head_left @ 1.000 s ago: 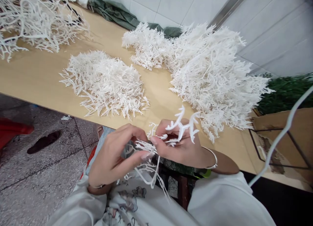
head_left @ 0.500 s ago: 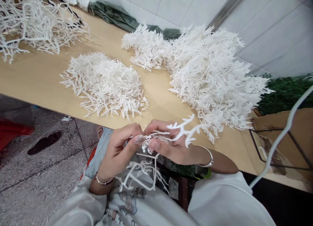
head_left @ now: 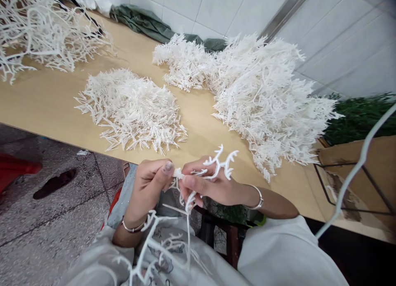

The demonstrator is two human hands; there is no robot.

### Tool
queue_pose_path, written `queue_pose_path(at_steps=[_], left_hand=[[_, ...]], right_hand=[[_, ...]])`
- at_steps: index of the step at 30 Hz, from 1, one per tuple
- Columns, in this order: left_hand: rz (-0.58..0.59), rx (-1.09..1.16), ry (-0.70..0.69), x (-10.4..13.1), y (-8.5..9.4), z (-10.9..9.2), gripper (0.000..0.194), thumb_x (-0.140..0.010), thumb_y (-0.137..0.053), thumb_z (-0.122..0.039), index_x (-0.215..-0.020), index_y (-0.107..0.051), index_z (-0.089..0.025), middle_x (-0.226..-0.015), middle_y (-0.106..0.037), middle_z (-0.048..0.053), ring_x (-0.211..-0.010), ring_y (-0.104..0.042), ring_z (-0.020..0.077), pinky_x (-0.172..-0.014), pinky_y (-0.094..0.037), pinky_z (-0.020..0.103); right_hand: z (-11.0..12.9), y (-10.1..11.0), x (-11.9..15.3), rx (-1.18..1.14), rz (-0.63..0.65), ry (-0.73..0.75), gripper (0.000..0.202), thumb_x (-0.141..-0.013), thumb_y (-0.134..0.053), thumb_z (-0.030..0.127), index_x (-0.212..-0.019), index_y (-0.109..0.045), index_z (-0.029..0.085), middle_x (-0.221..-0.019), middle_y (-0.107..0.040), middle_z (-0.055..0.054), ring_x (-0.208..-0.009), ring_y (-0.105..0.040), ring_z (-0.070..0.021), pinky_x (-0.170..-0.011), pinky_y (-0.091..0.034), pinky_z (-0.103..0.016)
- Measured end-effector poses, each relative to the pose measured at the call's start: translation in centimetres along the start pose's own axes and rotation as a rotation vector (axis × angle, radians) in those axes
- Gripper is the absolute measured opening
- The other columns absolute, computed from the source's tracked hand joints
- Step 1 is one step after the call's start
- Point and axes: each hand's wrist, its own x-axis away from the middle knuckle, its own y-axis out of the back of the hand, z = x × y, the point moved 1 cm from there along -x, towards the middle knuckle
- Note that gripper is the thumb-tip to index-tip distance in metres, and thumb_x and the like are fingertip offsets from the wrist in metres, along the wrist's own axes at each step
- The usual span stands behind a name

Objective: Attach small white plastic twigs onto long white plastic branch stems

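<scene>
My left hand (head_left: pixel 150 187) is closed, its thumb and bent fingers pinching white branching plastic pieces at their joint. My right hand (head_left: pixel 213 181) grips the same cluster from the other side, thumb pressed to the fingers. One white forked sprig (head_left: pixel 220 164) sticks out above my right hand. Below both hands, a longer white branch (head_left: pixel 151 240) hangs over my lap. The exact joint between the fingertips is partly hidden.
On the tan table (head_left: pixel 198 113) lie a pile of short white sprigs (head_left: pixel 133 106), a larger pile (head_left: pixel 266 96) and loose branches (head_left: pixel 46 30). A cardboard box (head_left: pixel 365 166), greenery (head_left: pixel 355 117) and a pale cable (head_left: pixel 355 174) are at the right.
My left hand has shifted slightly left, opening a small gap between the hands. The sprig above my right hand has turned, and the hanging branch has swung lower and to the left.
</scene>
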Motion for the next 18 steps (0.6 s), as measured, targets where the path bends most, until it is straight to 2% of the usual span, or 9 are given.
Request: queue_pose_path(at_steps=[3, 5, 10, 13, 16, 18], left_hand=[[-0.007, 0.0, 0.025, 0.0, 0.2, 0.2, 0.049, -0.091, -0.052, -0.035, -0.048, -0.039, -0.016, -0.041, -0.031, -0.005, -0.04, -0.026, 0.0065, -0.043, -0.02, 0.025], [-0.006, -0.041, 0.036, 0.0, 0.3, 0.0, 0.048, -0.09, -0.054, -0.033, -0.047, -0.041, -0.016, -0.04, -0.032, -0.005, -0.038, -0.025, 0.0054, -0.041, -0.02, 0.024], [0.043, -0.041, 0.067, -0.3, 0.9, -0.3, 0.048, -0.089, -0.057, -0.028, -0.045, -0.041, -0.015, -0.039, -0.033, -0.005, -0.037, -0.025, 0.0041, -0.039, -0.017, 0.022], [0.164, 0.148, 0.205, -0.4, 0.8, 0.2, 0.05, -0.087, -0.057, -0.036, -0.045, -0.04, -0.015, -0.037, -0.029, -0.006, -0.034, -0.02, 0.003, -0.035, -0.013, 0.021], [0.252, 0.48, 0.411, -0.3, -0.1, 0.8, 0.053, -0.081, -0.061, -0.044, -0.045, -0.034, -0.016, -0.034, -0.018, -0.009, -0.028, -0.01, 0.0017, -0.03, -0.007, 0.019], [0.282, 0.691, 0.493, -0.3, -1.0, 0.9, 0.059, -0.074, -0.065, -0.046, -0.043, -0.025, -0.017, -0.031, -0.011, -0.01, -0.025, -0.007, 0.0016, -0.028, -0.006, 0.018]], right_hand=[[0.7, 0.0, 0.2, 0.461, -0.113, 0.173, 0.034, -0.095, -0.043, 0.037, -0.073, -0.054, 0.014, -0.058, -0.053, 0.002, -0.048, -0.047, -0.0063, -0.045, -0.037, -0.018], [0.9, -0.1, 0.3, 0.699, -0.174, 0.232, 0.03, -0.094, -0.047, 0.035, -0.073, -0.054, 0.015, -0.057, -0.052, 0.002, -0.049, -0.044, -0.0067, -0.048, -0.036, -0.019], [0.5, -0.5, 0.1, 1.007, -0.324, 0.431, 0.021, -0.092, -0.047, 0.019, -0.07, -0.048, 0.018, -0.056, -0.049, 0.004, -0.048, -0.04, -0.0073, -0.047, -0.031, -0.02], [0.4, -0.8, 0.1, 1.01, -0.296, 0.527, 0.025, -0.087, -0.045, 0.012, -0.064, -0.039, 0.019, -0.052, -0.041, 0.005, -0.045, -0.031, -0.0079, -0.045, -0.027, -0.022], [0.5, -0.8, 0.2, 0.798, -0.145, 0.443, 0.029, -0.088, -0.042, 0.015, -0.062, -0.031, 0.021, -0.051, -0.029, 0.007, -0.044, -0.025, -0.0072, -0.043, -0.025, -0.022], [0.6, -0.6, 0.3, 0.635, -0.095, 0.392, 0.032, -0.09, -0.042, 0.018, -0.061, -0.029, 0.021, -0.051, -0.026, 0.007, -0.043, -0.024, -0.0061, -0.041, -0.024, -0.021]])
